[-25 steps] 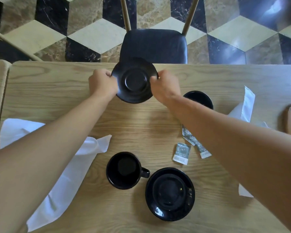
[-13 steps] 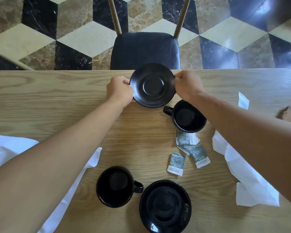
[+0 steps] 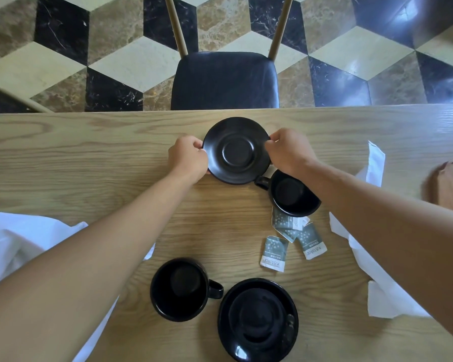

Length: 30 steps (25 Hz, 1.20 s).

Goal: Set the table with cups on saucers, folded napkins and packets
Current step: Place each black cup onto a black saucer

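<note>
1. A light wooden table [image 3: 94,163] stands on a floor of cube-patterned marble tiles [image 3: 115,61], with a black-seated chair [image 3: 224,81] tucked in at its far edge.
2. Both arms reach straight out across the table to a black saucer [image 3: 236,150] near the far edge.
3. The left hand [image 3: 187,158] pinches the saucer's left rim, fingers curled.
4. The right hand [image 3: 288,150] pinches the right rim the same way, wrist over a black cup [image 3: 293,195] just beside the saucer.
5. Three packets [image 3: 289,237] lie near that cup.
6. Nearer the person sit a second cup [image 3: 181,290] and a second saucer [image 3: 258,320], side by side.
7. White napkins lie unfolded at left [image 3: 24,246] and right [image 3: 372,273].
</note>
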Tool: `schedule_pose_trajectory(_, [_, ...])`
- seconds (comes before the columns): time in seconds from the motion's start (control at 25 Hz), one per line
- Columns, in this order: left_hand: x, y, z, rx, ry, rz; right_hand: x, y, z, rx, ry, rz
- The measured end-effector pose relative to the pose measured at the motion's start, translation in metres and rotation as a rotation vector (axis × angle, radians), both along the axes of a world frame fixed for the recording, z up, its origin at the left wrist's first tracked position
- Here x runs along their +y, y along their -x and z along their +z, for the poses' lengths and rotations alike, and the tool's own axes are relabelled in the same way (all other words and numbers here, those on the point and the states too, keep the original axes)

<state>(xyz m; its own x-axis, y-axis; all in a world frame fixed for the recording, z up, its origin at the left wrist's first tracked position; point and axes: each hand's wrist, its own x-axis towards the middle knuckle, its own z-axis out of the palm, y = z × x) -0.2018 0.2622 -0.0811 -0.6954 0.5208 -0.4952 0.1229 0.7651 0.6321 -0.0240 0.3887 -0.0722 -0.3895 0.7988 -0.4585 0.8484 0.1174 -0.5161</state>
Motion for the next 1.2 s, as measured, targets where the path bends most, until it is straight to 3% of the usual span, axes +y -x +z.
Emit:
schedule_pose_trajectory(0.44, [-0.007, -0.009, 0.009, 0.024, 0.026, 0.005, -0.003, -0.010, 0.005, -0.019, 0.012, 0.009])
schedule_pose_trajectory(0.56, [-0.015, -0.014, 0.019, 0.211, 0.054, 0.018, 0.001, -0.024, 0.017, -0.004, -0.102, -0.043])
schedule_pose_trajectory(0.68, [-0.022, -0.031, 0.029, 0.300, -0.117, -0.247, -0.002, -0.058, 0.025, 0.027, -0.185, -0.121])
schedule_pose_trajectory(0.8, [-0.017, -0.063, 0.029, 0.213, -0.204, -0.723, -0.026, -0.095, 0.023, 0.063, -0.203, -0.193])
schedule_pose_trajectory(0.88, [-0.010, -0.080, 0.025, 0.205, -0.193, -0.890, -0.045, -0.110, 0.022, 0.069, -0.187, -0.210])
schedule_pose_trajectory(1.08, [-0.004, -0.091, 0.018, 0.325, -0.151, -0.930, -0.073, -0.123, 0.014, 0.005, -0.101, -0.186])
schedule_pose_trajectory(1.2, [-0.004, -0.091, 0.018, 0.335, -0.144, -0.928, -0.077, -0.126, 0.011, 0.077, -0.004, -0.238])
